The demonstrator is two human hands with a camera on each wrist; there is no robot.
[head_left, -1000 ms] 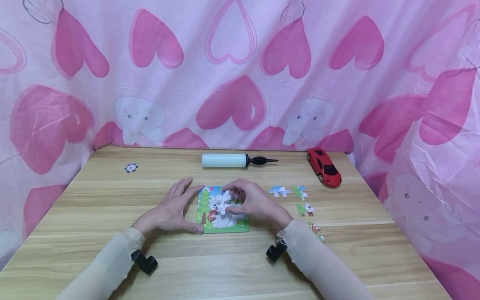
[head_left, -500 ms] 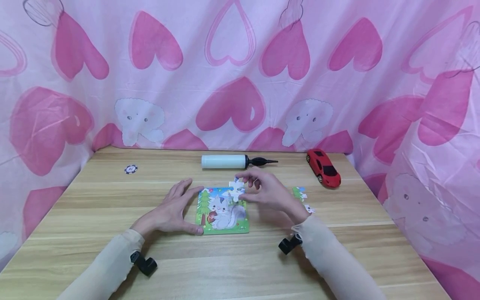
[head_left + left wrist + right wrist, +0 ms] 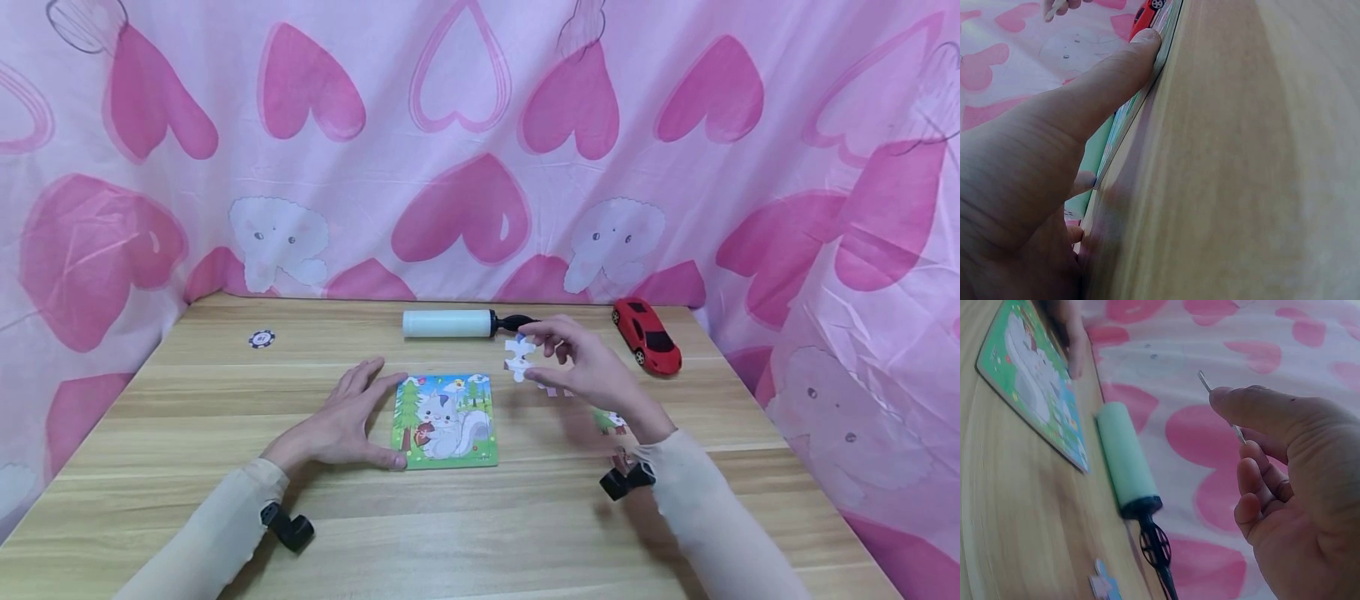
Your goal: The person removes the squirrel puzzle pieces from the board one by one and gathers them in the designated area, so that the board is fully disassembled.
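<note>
On the wooden table lies a square jigsaw puzzle board [image 3: 450, 425] with a white squirrel picture. My left hand [image 3: 337, 417] rests spread at its left side, index fingertip at the upper corner and thumb at the lower one. In the left wrist view, the thumb [image 3: 1110, 78] lies against the board's edge. My right hand [image 3: 585, 367] pinches a white puzzle piece [image 3: 517, 357], raised to the right of the board. The right wrist view shows this piece edge-on, its thin rim [image 3: 1204, 380] above the thumb tip. Loose puzzle pieces [image 3: 609, 422] lie partly hidden beneath the right hand and wrist.
Behind the board lies a pale hand pump [image 3: 450, 323] with a black nozzle. A red toy car [image 3: 648, 336] stands at the back right, a poker chip [image 3: 262, 338] at the back left. A pink heart-patterned curtain [image 3: 465, 208] hangs along the table's back edge.
My right hand has moved from over the board to its right, carrying the white puzzle piece off the picture. My left hand stays in place.
</note>
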